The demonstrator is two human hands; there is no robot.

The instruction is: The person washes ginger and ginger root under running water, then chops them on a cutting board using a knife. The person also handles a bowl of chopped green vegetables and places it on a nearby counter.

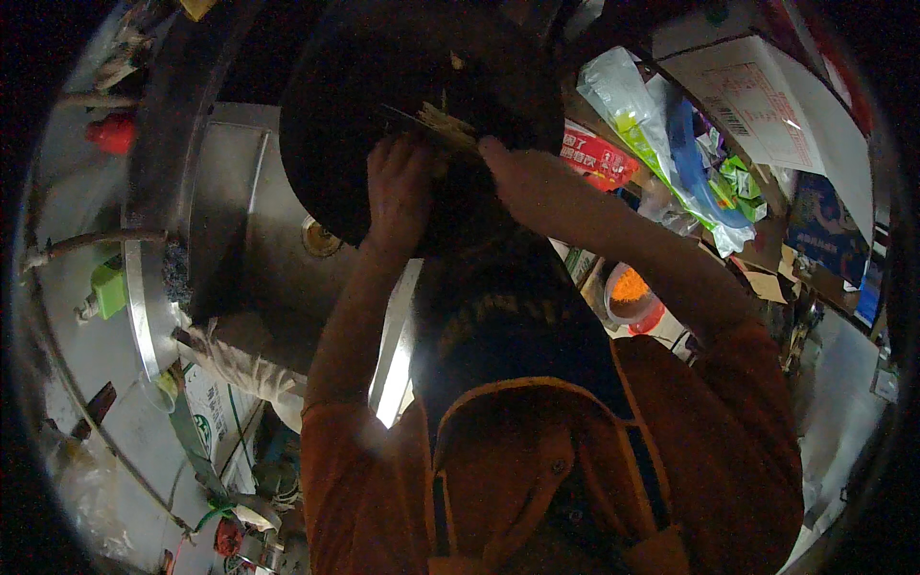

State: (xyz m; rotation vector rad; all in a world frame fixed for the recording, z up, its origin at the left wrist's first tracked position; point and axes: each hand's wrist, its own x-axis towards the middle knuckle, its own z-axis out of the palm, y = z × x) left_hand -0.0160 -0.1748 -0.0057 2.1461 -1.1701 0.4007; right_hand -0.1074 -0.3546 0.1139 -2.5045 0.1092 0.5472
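Note:
In the dim light a large dark round vessel, perhaps a wok [316, 144], lies before me. My left hand [399, 180] rests over its near left part with the fingers bent; what it touches is too dark to tell. From the upper right my right hand [507, 172] reaches in, its thumb and fingers closed at the end of a thin yellowish bundle [449, 126], perhaps a brush or plant stalks. A thin straight rod or edge runs along the bundle's left side. A small pale scrap [456, 61] shows above it.
A metal sink [230, 165] with a round drain [321, 237] lies at the left. On the right are a white carton [762, 108], plastic packaging [632, 108], a red packet [596, 154] and a bowl with orange bits [629, 287]. A cloth [241, 359] hangs lower left.

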